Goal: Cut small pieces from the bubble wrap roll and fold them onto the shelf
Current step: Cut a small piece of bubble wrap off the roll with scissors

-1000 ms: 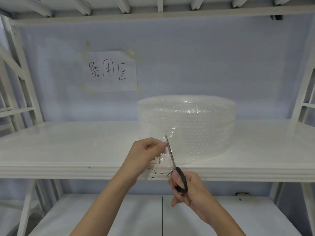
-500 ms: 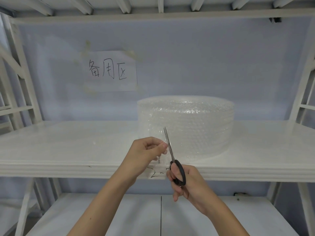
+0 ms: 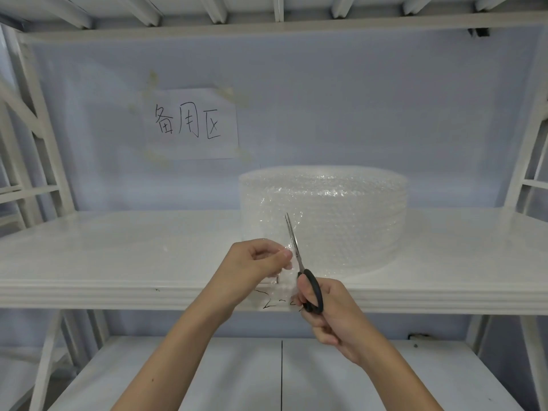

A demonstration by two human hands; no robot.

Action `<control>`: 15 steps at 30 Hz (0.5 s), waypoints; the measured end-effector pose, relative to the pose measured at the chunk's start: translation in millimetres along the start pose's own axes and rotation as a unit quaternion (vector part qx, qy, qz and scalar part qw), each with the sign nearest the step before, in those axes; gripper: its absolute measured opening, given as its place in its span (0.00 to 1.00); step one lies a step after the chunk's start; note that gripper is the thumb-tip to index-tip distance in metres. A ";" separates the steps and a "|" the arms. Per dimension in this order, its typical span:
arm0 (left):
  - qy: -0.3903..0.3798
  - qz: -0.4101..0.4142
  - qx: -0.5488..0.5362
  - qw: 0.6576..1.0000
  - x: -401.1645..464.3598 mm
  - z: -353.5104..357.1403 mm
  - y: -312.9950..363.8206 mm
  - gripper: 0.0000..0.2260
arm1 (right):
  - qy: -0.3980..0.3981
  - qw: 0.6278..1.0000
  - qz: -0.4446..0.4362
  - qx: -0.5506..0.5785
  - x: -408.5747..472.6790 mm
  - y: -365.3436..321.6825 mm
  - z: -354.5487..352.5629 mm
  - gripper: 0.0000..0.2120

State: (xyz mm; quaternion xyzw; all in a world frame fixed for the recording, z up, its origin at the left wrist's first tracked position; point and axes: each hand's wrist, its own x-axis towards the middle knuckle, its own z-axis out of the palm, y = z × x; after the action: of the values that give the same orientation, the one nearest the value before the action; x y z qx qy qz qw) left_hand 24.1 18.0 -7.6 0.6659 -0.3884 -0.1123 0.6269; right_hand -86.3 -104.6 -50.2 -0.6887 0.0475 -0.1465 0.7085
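Observation:
A large clear bubble wrap roll (image 3: 335, 215) stands on its flat end on the white shelf (image 3: 118, 256), right of centre. Its loose end hangs out toward me over the shelf's front edge. My left hand (image 3: 252, 268) pinches that loose flap (image 3: 284, 280) between thumb and fingers. My right hand (image 3: 326, 315) grips black-handled scissors (image 3: 299, 262), with the blades pointing up and away, nearly shut, through the wrap just right of my left fingers.
A paper sign (image 3: 192, 123) with handwritten characters is taped to the blue back wall. White frame uprights stand at both sides. A lower shelf (image 3: 267, 375) lies beneath my arms. Black marks are written on the shelf's front edge (image 3: 272, 304).
The scissors have moved further up into the wrap and the blades have come together. My left hand has stayed in place, still pinching the flap.

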 end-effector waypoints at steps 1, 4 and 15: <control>0.001 -0.006 -0.013 1.000 0.5 -1.8 1.9 0.07 | 0.000 1.000 -0.001 0.000 0.4 0.4 -0.2 0.21; 0.012 -0.027 -0.079 0.996 3.7 -5.2 9.2 0.14 | 0.003 1.000 -0.002 -0.002 1.6 1.1 0.1 0.24; 0.066 0.012 -0.048 0.997 11.8 7.5 7.5 0.05 | 0.009 1.000 0.002 0.002 0.0 -4.1 0.8 0.20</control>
State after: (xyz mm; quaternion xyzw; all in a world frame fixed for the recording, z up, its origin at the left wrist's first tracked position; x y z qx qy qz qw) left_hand 24.4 5.3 1.9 0.6366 -0.3479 -0.0794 0.6837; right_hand -86.7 -103.9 -46.1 -0.6857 0.0548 -0.1517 0.7097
